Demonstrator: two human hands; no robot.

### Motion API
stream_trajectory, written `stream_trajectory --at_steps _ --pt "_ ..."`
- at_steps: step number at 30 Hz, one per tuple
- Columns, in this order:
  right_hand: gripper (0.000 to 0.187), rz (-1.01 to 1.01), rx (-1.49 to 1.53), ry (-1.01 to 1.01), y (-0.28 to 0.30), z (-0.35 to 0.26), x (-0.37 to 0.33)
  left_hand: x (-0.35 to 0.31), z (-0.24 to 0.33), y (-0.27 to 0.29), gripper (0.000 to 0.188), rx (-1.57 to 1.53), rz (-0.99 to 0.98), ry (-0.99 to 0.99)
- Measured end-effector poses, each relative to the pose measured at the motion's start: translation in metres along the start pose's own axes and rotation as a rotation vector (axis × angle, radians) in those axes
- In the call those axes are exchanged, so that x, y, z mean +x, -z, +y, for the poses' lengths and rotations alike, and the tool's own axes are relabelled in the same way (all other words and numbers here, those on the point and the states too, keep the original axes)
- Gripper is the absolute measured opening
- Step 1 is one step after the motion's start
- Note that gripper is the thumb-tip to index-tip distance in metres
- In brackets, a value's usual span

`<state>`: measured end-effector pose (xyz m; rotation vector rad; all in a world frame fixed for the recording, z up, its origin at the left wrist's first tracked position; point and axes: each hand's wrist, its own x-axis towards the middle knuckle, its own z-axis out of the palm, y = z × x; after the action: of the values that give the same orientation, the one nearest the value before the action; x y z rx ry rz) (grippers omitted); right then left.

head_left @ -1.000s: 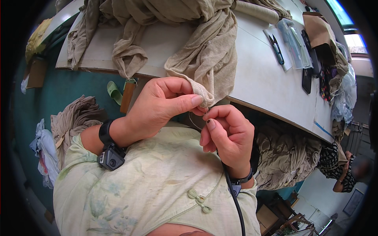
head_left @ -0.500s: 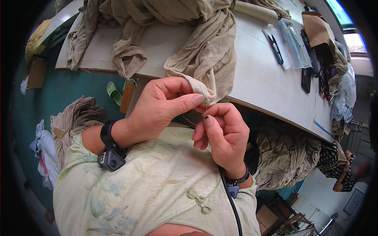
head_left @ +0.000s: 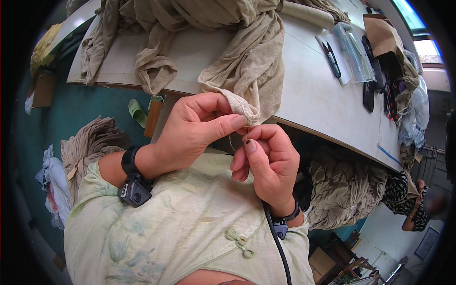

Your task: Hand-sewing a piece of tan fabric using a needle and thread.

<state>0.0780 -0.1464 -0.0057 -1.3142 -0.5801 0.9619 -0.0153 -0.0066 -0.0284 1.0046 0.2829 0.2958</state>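
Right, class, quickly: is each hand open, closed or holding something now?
Left hand: closed, pinching the beige cloth.
Right hand: closed, pinching a thin strand; thread or needle, I cannot tell.

Beige cloth (head_left: 259,57), cut off at top, partly hides the left hand (head_left: 192,126); a person's head (head_left: 434,203) is blurred.

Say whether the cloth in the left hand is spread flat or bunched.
Bunched: the beige cloth runs off the table in loose folds, its end pinched by the left hand.
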Motion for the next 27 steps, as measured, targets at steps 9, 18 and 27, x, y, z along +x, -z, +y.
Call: stream_trajectory --at_steps 9,18,27 --pt "0.007 0.003 0.006 0.097 -0.003 0.011 0.001 0.001 0.000 -0.006 0.016 -0.032 0.025 -0.027" --pt "0.007 0.013 -0.053 0.157 -0.003 0.010 0.003 0.001 0.001 -0.008 0.014 -0.040 0.021 -0.057" --pt "0.009 0.013 -0.089 0.164 -0.003 0.010 0.000 0.000 0.001 -0.009 0.013 -0.025 0.024 -0.075"
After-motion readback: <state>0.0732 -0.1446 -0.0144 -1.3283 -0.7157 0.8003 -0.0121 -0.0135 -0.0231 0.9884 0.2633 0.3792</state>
